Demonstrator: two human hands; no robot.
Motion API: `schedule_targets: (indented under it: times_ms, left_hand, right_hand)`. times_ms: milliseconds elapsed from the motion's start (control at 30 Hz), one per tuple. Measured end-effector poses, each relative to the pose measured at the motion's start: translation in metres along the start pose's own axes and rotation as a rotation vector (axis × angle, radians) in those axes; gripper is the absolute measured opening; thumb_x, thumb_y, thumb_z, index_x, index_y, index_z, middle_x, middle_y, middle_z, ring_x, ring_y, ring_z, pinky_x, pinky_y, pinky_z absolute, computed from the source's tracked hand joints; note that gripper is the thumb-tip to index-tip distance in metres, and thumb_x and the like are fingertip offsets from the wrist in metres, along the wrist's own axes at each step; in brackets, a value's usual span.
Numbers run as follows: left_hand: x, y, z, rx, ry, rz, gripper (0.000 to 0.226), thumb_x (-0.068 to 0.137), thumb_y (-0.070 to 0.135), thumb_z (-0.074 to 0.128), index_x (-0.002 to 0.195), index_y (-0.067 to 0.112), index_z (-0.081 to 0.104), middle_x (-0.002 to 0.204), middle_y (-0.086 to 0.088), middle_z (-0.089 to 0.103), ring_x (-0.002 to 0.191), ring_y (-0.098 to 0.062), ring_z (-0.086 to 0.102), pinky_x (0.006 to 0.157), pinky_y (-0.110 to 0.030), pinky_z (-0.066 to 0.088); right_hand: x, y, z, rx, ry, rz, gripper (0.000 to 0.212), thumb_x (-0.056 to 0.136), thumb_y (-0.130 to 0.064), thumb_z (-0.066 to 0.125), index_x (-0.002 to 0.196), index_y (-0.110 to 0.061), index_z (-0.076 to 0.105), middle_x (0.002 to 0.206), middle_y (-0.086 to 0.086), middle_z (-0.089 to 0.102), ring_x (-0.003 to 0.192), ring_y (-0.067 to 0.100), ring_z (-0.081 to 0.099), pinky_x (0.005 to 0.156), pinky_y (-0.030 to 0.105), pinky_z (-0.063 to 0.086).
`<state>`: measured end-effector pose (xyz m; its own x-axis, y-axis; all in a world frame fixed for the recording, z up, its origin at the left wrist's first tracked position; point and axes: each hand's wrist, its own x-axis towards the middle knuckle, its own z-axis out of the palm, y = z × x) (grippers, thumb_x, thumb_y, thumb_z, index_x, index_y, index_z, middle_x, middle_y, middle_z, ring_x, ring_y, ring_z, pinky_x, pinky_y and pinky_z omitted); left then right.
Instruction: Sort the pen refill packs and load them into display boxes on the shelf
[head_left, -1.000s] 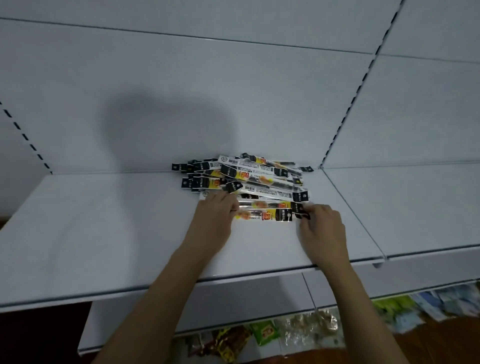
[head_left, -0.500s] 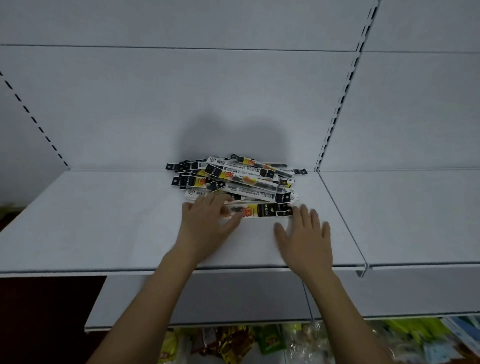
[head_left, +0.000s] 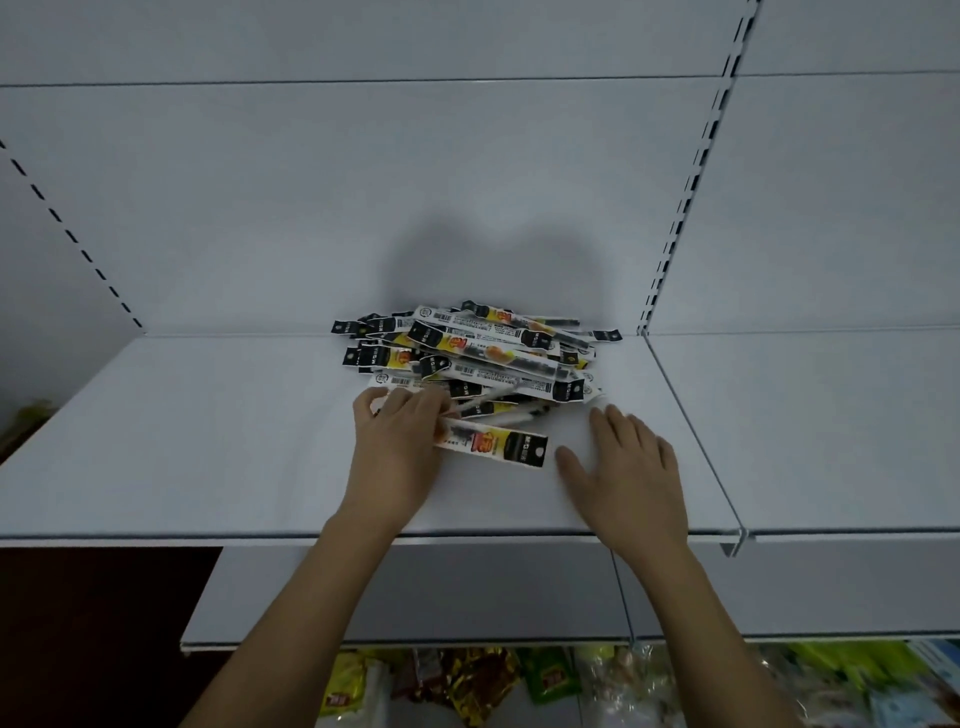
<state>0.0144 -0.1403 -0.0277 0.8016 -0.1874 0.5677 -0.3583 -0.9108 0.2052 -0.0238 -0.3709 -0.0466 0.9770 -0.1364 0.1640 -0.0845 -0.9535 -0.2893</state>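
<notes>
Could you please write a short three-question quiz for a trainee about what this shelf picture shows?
1. True or false: the right hand grips a refill pack.
2. Which hand holds the pulled-out pack nearest the shelf front? A) left hand B) right hand C) neither
3. Fill in: the pile of refill packs lies at the ____ of the shelf, against the back panel.

Key
1. False; it lies flat and open on the shelf.
2. A.
3. Rear.
</notes>
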Motion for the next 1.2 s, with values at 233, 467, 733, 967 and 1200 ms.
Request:
schedule_targets:
  times_ms: [233, 467, 733, 967, 1200]
  left_hand:
    - [0.006, -0.001, -0.024, -0.944, 0.091, -0.604, 0.011, 0.104, 0.02, 0.041, 0.097, 0.025, 0.047, 0.065, 0.001, 0.043, 0.054, -0.017, 0.039, 0.047, -0.032, 0.037]
    - [0.003, -0.026, -0.027, -1.436, 0.132, -0.836, 0.02, 0.098, 0.002, 0.041, 0.088, 0.019, 0.035, 0.062, -0.001, 0.033, 0.044, -0.012, 0.024, 0.037, -0.021, 0.021]
    - [0.008, -0.008, -0.029, -1.187, -0.153, -0.603, 0.023, 0.093, 0.038, 0.059, 0.091, 0.016, 0.061, 0.057, 0.004, 0.047, 0.044, -0.008, 0.04, 0.042, -0.02, 0.035]
    - [0.021, -0.018, -0.018, -1.147, 0.06, -0.694, 0.033, 0.105, 0.033, 0.041, 0.096, 0.005, 0.057, 0.071, -0.004, 0.06, 0.063, -0.016, 0.06, 0.062, -0.023, 0.054]
    - [0.071, -0.013, -0.007, -0.411, -0.06, -0.238, 0.012, 0.093, 0.029, 0.062, 0.103, 0.022, 0.065, 0.089, 0.005, 0.062, 0.075, -0.015, 0.055, 0.064, -0.029, 0.041]
  right_hand:
    - [0.011, -0.04, -0.008, 0.49, 0.192, -0.122, 0.024, 0.096, -0.016, 0.058, 0.119, -0.02, 0.065, 0.118, -0.005, 0.062, 0.111, 0.017, 0.051, 0.093, 0.032, 0.044]
    - [0.025, -0.076, 0.004, 0.153, 0.017, -0.457, 0.011, 0.094, -0.031, 0.06, 0.102, -0.025, 0.066, 0.109, -0.011, 0.06, 0.106, 0.016, 0.047, 0.086, 0.033, 0.035]
    - [0.02, -0.121, -0.004, 0.87, 0.046, -0.163, 0.009, 0.09, -0.027, 0.069, 0.088, -0.019, 0.071, 0.077, -0.01, 0.068, 0.069, 0.007, 0.061, 0.064, 0.025, 0.05]
    - [0.031, -0.108, 0.008, 0.694, -0.015, -0.291, 0.022, 0.1, -0.024, 0.054, 0.095, -0.014, 0.073, 0.093, -0.005, 0.063, 0.087, 0.009, 0.056, 0.078, 0.029, 0.046]
    - [0.039, -0.069, 0.027, 0.243, 0.099, -0.429, 0.027, 0.089, -0.022, 0.053, 0.107, -0.021, 0.074, 0.112, -0.006, 0.066, 0.099, 0.02, 0.056, 0.08, 0.027, 0.038]
